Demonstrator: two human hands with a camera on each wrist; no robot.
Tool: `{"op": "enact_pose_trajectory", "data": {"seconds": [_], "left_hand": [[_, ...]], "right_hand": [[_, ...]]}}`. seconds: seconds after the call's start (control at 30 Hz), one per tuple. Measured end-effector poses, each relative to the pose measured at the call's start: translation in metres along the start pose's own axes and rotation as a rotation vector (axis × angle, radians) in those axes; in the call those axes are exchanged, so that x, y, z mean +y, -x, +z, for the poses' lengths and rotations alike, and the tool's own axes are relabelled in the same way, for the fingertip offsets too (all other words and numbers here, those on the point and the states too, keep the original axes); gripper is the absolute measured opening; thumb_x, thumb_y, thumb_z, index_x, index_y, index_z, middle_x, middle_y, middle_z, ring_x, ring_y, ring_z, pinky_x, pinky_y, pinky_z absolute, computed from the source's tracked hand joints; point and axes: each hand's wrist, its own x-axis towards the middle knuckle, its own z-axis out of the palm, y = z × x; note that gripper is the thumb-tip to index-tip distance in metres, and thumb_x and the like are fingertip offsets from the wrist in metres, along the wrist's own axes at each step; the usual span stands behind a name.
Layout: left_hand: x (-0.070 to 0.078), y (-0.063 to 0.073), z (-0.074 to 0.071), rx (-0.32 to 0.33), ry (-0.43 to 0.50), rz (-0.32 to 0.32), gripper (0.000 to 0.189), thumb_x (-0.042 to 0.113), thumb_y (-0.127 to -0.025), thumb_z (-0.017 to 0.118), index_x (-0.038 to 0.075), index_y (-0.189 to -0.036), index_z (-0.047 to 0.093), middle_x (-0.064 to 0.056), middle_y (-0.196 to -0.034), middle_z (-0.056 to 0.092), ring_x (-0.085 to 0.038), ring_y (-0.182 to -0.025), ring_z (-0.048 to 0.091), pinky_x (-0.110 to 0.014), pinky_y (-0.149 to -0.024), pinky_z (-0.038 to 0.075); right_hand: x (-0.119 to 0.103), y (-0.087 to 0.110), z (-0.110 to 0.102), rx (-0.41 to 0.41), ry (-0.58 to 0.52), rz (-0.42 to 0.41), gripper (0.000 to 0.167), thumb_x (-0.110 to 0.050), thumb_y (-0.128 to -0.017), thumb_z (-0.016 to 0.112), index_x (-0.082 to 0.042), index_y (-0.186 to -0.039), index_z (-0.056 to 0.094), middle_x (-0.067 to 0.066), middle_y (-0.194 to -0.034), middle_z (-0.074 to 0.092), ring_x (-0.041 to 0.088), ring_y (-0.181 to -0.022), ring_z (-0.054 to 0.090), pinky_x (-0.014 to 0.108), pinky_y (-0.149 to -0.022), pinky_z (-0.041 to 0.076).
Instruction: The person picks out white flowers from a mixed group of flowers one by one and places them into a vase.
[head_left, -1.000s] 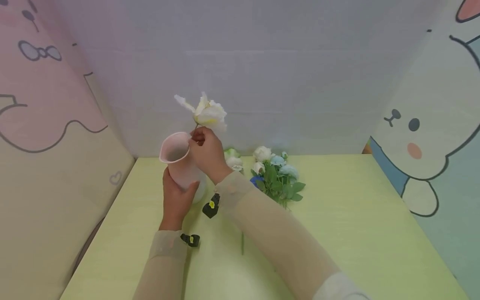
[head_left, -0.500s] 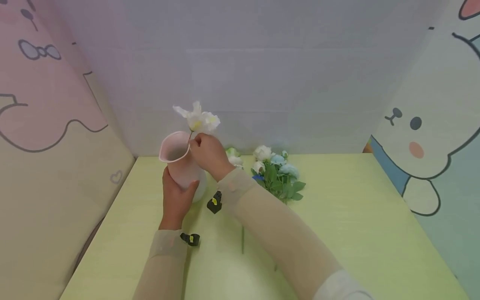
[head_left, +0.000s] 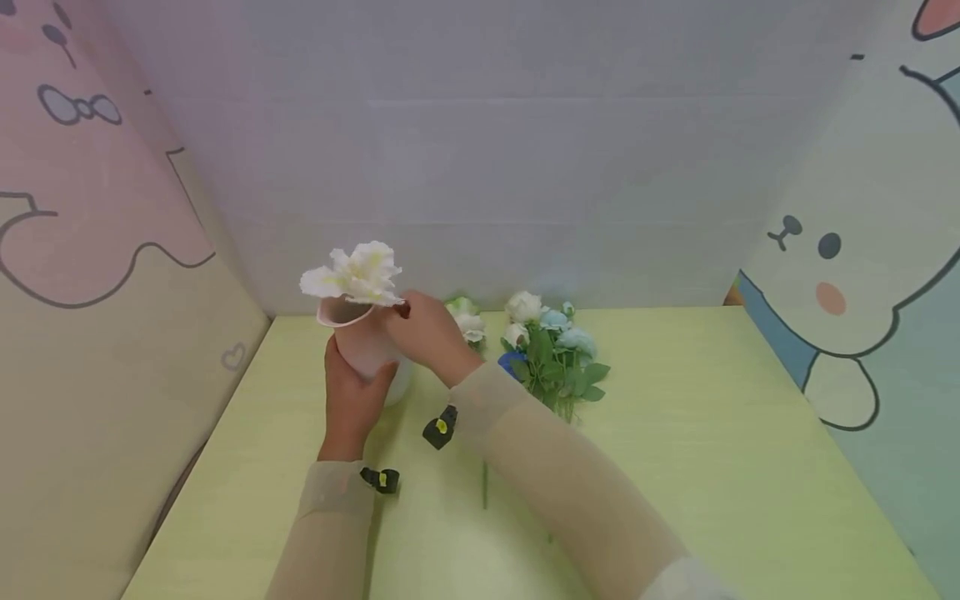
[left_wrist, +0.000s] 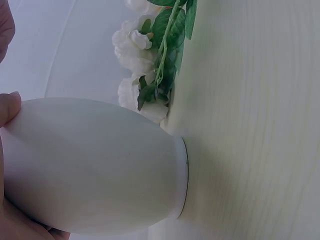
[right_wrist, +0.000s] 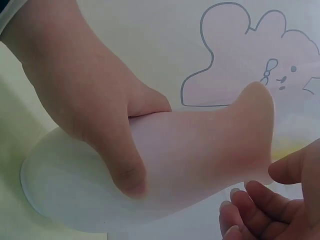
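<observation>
A pale pink and white vase (head_left: pixel 367 346) with a flared mouth stands tilted on the yellow table, its base showing at the tabletop in the left wrist view. My left hand (head_left: pixel 352 408) grips it round the body, thumb on the near side. Over the mouth leans a white flower (head_left: pixel 354 277), its stem hidden in the vase. Beside the rim is my right hand (head_left: pixel 427 333). In the right wrist view the thumb and loosely bent fingers (right_wrist: pixel 260 205) lie apart right at the rim, with no stem showing between them.
A bunch of white and light blue flowers (head_left: pixel 551 333) with green leaves lies right of the vase, a blue piece beside it. Nearer is a white and green flower (head_left: pixel 468 323). A green stem (head_left: pixel 485 487) points toward me. Printed cloth walls (head_left: pixel 480 167) enclose the table (head_left: pixel 735 433).
The white flower has dropped and swung left, its bloom now over the vase mouth. My right hand has moved down and slightly right, letting the stem go. The left hand keeps its place.
</observation>
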Motion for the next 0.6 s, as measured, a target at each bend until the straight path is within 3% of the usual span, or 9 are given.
{"op": "enact_pose_trajectory", "data": {"seconds": [0.17, 0.4, 0.6], "left_hand": [[-0.002, 0.000, -0.001, -0.002, 0.003, -0.009, 0.101, 0.024, -0.082, 0.084, 0.007, -0.159, 0.021, -0.016, -0.150, 0.038, -0.030, -0.130, 0.044, -0.054, -0.109, 0.034], [-0.002, -0.001, -0.001, 0.004, 0.010, -0.011, 0.101, 0.023, -0.081, 0.084, 0.007, -0.159, 0.022, -0.015, -0.151, 0.038, -0.030, -0.132, 0.043, -0.055, -0.110, 0.034], [0.000, 0.000, 0.002, 0.006, 0.011, -0.027, 0.101, 0.021, -0.081, 0.084, 0.008, -0.159, 0.022, -0.016, -0.152, 0.038, -0.031, -0.133, 0.042, -0.057, -0.111, 0.033]], "right_hand": [[0.006, 0.007, -0.001, -0.009, -0.045, 0.019, 0.015, -0.024, -0.101, 0.051, -0.014, -0.098, 0.062, 0.001, -0.089, 0.062, 0.020, -0.073, 0.054, 0.036, -0.064, 0.045], [0.012, 0.018, -0.010, 0.028, -0.079, 0.011, 0.019, -0.032, -0.103, 0.054, -0.019, -0.104, 0.067, -0.004, -0.096, 0.065, 0.017, -0.083, 0.059, 0.036, -0.074, 0.049], [0.032, 0.031, -0.024, 0.073, -0.117, -0.009, 0.023, -0.037, -0.105, 0.057, -0.017, -0.108, 0.067, -0.004, -0.096, 0.066, 0.016, -0.087, 0.061, 0.038, -0.080, 0.050]]}}
